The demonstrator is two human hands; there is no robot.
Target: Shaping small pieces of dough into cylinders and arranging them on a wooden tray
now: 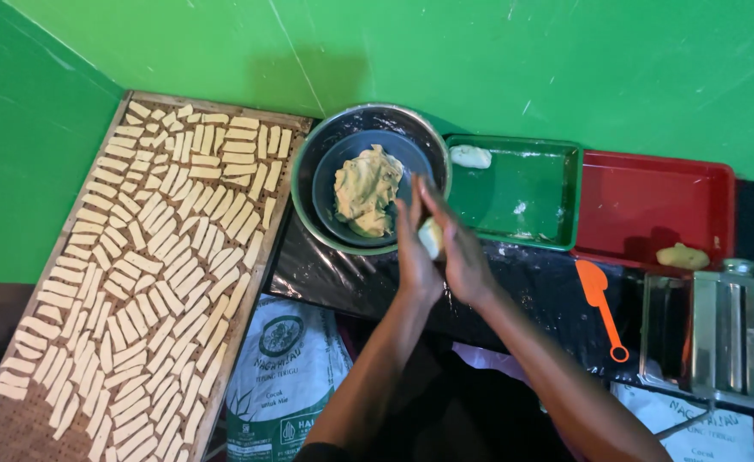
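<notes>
My left hand (413, 248) and my right hand (461, 246) are pressed palm to palm around a small pale dough piece (430, 237), just in front of a metal bowl (308, 162). Inside that bowl a smaller dark bowl holds a lump of yellowish dough (367, 190). Both hands hover above a black plastic-covered table (531, 287).
A long woven tray (17, 419) at the left carries several rows of cut dough strips (163, 274). A green tray (522, 192) holds one dough lump (470, 156); a red tray (651, 201) holds another (682, 256). An orange spatula (601, 304) and a metal pasta roller (724, 329) sit right. Flour sacks (287, 368) lie below.
</notes>
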